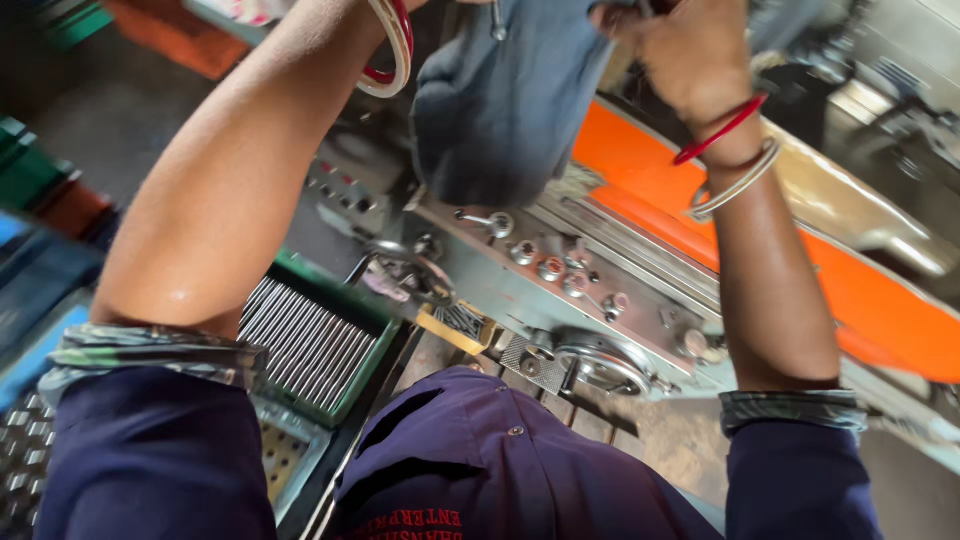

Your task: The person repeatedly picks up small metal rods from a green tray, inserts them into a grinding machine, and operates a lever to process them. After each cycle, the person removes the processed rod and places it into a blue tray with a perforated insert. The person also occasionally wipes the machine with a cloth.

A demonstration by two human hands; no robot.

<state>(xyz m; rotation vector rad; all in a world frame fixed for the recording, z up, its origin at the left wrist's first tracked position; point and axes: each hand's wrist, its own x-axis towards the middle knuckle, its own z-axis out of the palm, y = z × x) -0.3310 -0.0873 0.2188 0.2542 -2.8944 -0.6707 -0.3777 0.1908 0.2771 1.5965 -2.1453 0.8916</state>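
Both arms raised. Right hand [690,45] grips grey cloth [500,100] at its top edge, above the machine's control panel [560,290]. Left hand cut off at top; grip unclear. Green crate of metal rods [305,345] sits at panel's left end.

A grey metal machine front [560,290] with small knobs [550,268] and a lever [485,220] was seen below, and a round handwheel [600,365] was mounted at its lower edge. An orange panel [850,280] ran beside it on the right. A green crate [345,350] filled with thin metal rods [300,340] was placed to the left, above perforated metal flooring [275,455].
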